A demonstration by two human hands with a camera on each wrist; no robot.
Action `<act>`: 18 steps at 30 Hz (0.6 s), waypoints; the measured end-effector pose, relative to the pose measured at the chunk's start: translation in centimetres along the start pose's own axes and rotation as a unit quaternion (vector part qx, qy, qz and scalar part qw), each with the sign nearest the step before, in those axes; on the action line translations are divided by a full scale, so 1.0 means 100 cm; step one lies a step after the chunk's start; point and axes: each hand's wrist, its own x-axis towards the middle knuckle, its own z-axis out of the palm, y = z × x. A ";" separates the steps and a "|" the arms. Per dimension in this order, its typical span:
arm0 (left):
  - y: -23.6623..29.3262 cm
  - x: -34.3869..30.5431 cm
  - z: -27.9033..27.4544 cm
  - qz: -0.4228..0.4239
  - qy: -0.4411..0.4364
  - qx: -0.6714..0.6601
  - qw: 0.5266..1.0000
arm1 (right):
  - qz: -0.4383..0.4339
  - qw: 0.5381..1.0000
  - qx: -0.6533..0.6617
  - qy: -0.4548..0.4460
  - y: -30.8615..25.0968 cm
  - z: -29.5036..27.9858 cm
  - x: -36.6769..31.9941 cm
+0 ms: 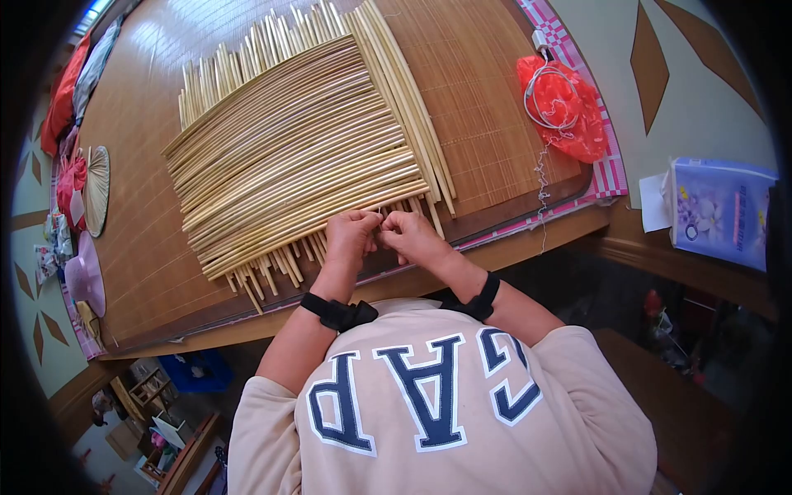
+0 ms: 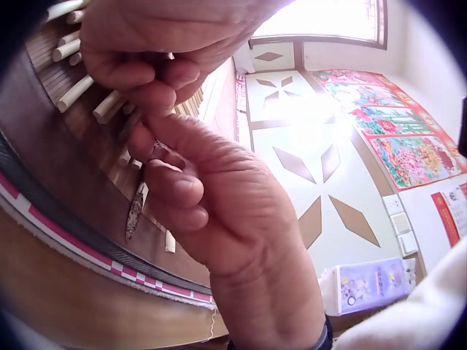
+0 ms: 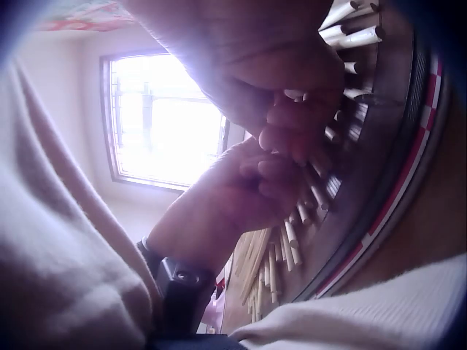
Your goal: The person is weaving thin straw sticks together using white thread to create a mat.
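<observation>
Stalks lie side by side as a mat of stalks [image 1: 289, 140] on the table. At its near edge, close to the right corner, my left hand [image 1: 351, 237] and right hand [image 1: 415, 237] meet with curled fingers. Between their fingertips shows a short bit of thin pale string [image 1: 379, 211], which both pinch; most of it is hidden by the fingers. The left wrist view has the left hand [image 2: 175, 44] above the right hand [image 2: 233, 197], thumbs and forefingers close together. A slim, speckled, pointed piece [image 2: 135, 211] lies beyond the right hand's fingers.
More stalks [image 1: 417, 115] run crosswise along the mat's right side, and stalk ends stick out beneath its near edge. A red plastic bag [image 1: 569, 107] with a white cable lies at the right. A fan [image 1: 96, 190] and a pink hat [image 1: 85, 272] are at the left.
</observation>
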 end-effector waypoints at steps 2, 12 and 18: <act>-0.001 -0.001 0.002 0.010 0.021 -0.016 1.000 | -0.015 0.999 -0.030 -0.004 -0.001 -0.005 -0.003; -0.002 -0.003 0.010 0.014 0.083 0.060 0.995 | -0.220 0.919 -0.311 0.105 0.000 -0.019 -0.002; -0.006 -0.001 0.008 0.016 0.032 -0.011 0.999 | -0.277 0.903 -0.320 0.079 0.002 -0.014 -0.009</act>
